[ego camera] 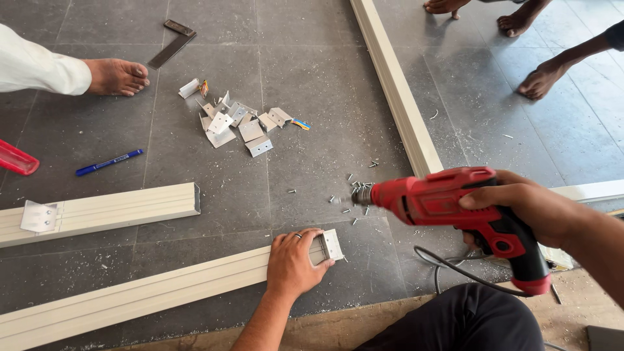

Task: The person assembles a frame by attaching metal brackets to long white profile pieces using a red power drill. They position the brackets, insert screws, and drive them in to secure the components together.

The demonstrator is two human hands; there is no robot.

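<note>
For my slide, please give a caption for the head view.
Left hand steadies a cream profile; right hand holds a red drill.

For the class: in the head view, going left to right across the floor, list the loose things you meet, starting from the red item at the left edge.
Red item → blue pen → pile of metal brackets → scattered screws → red drill, held by the right hand.

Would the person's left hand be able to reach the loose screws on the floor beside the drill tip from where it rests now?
Probably yes. The left hand lies flat on the end of the cream profile, and the screws are scattered on bare floor just beyond it. Only the red drill, held in the right hand, hovers nearby.
</note>
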